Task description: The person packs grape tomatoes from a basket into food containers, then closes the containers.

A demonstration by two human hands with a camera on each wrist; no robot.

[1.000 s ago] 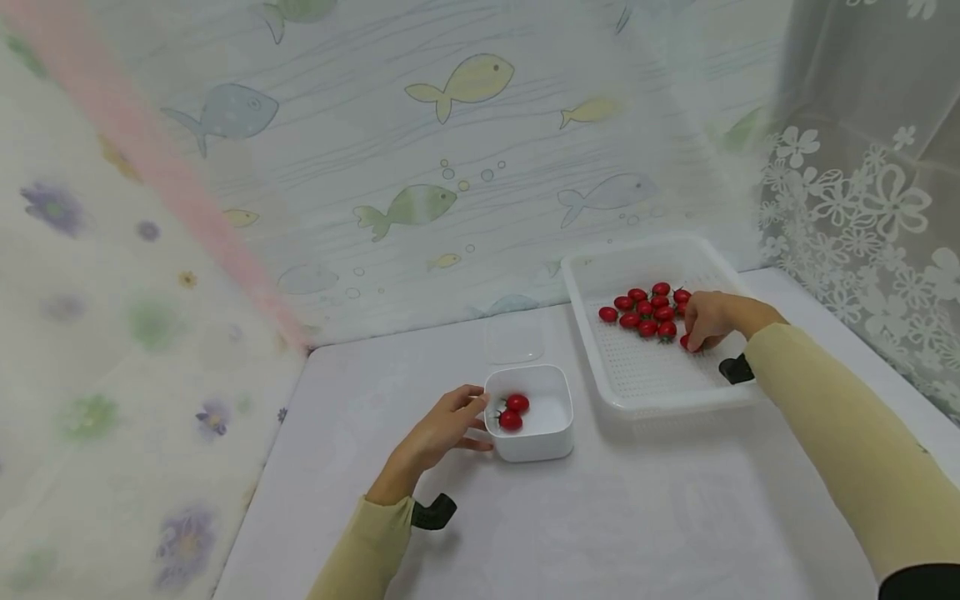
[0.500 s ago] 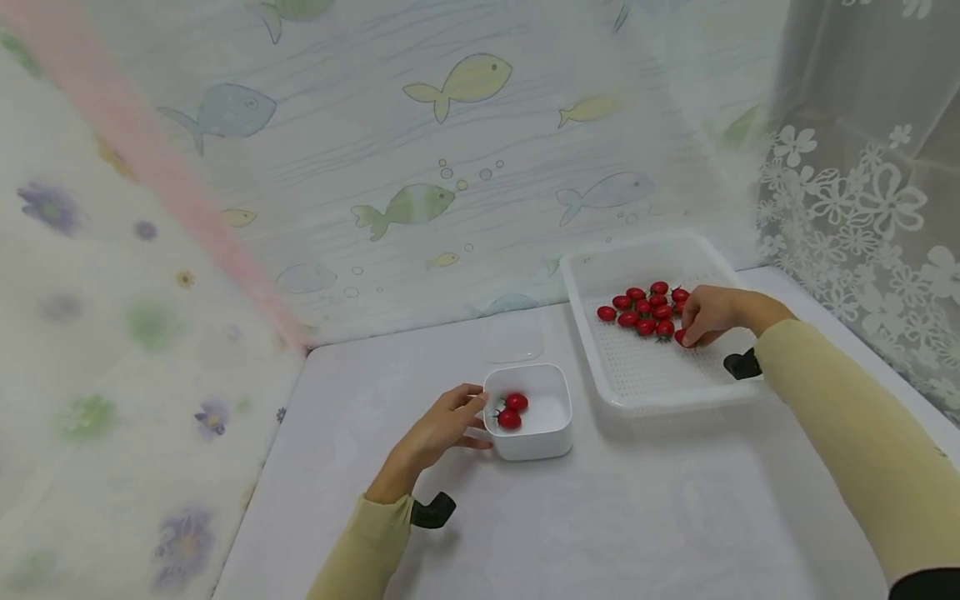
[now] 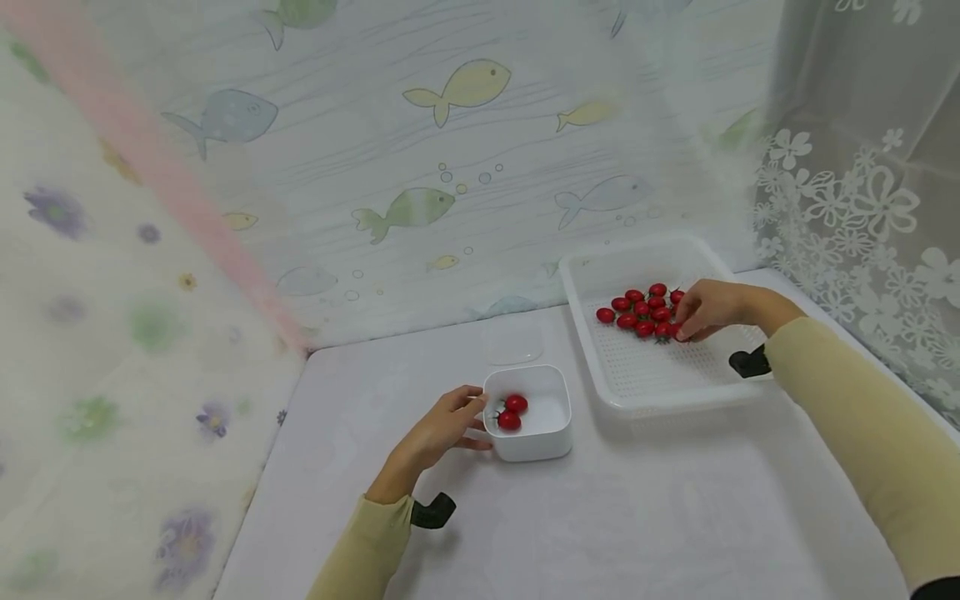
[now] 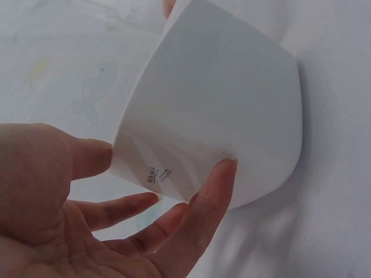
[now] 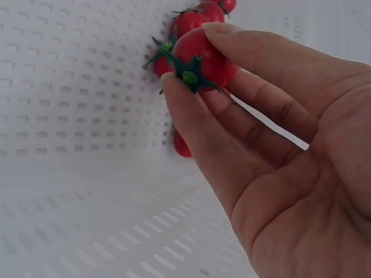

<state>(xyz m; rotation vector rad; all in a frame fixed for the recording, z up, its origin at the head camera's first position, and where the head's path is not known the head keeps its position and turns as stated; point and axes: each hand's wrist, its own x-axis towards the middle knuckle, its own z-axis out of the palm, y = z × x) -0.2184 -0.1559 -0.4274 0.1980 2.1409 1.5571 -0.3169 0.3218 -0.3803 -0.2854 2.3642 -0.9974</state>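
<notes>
My right hand (image 3: 716, 307) pinches a cherry tomato (image 5: 200, 49) between thumb and fingertips, over the white perforated basket (image 3: 588, 358). Its green calyx faces the right wrist camera. Several more cherry tomatoes (image 3: 627, 320) lie clustered in the basket just left of the hand, some partly hidden by it. My left hand (image 3: 438, 432) is at the left side of a small white square box (image 3: 534, 450), its fingers loosely spread and fingertips touching the outer wall (image 4: 214, 98). Inside the box, two cherry tomatoes (image 3: 516, 403) lie against the left side.
A clear lid (image 3: 513, 343) lies flat on the white-covered table (image 3: 637, 517) behind the box. The fish-print curtain (image 3: 420, 208) hangs along the back edge, with a lace curtain (image 3: 870, 200) on the right.
My right hand has shifted slightly up and back in the basket, with the pinched cherry tomato moving along. The left hand and the box stay in place.
</notes>
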